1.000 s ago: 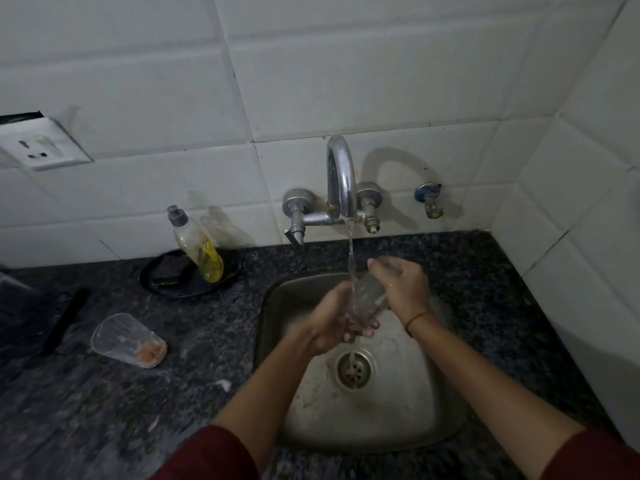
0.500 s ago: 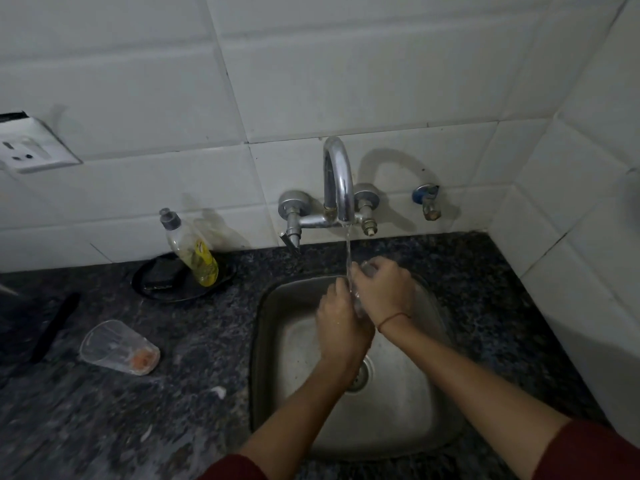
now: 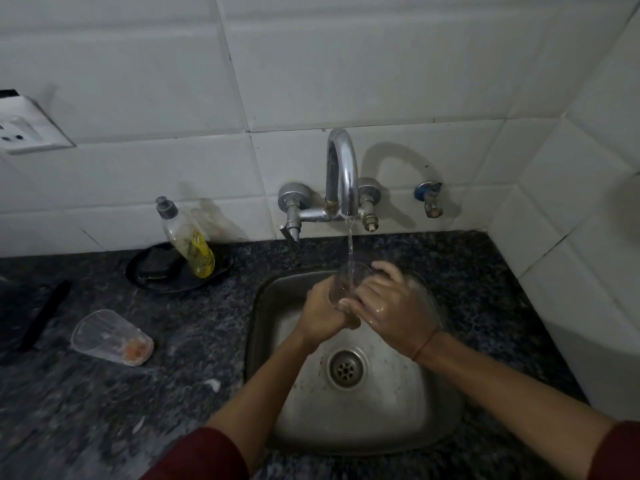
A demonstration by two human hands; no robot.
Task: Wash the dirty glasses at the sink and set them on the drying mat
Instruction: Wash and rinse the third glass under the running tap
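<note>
While the chrome swan-neck tap (image 3: 341, 174) ran, both hands held one clear drinking glass (image 3: 347, 284) over the square steel sink (image 3: 436, 424), directly under the spout. The left hand (image 3: 320, 315) was curled round the glass's lower left side. The right hand (image 3: 393, 306) was wrapped round its right side and front, with wet fingers (image 3: 360, 299) lying across the wall. Neither hand was open; both gripped the same glass.

Change noted: a second before, the glass was tilted between the hands, with the right hand up at its rim. Half a second before, the hands had closed together and nearly hid it. At this moment the glass stood close to upright, mouth up, and the thin stream of water (image 3: 350, 244) fell straight into it. I read this as rubbing giving way to rinsing, so this glass was probably near done.

A second clear glass (image 3: 110, 337) lay on its side on the dark speckled stone bench (image 3: 180, 386), well left of the sink, with orange residue at its base. It looked untouched. A soap bottle with yellow liquid (image 3: 189, 239) leaned over a black round dish (image 3: 166, 284) by the wall. No drying mat could be made out; the dark shapes at the far left were too dim to name.
</note>
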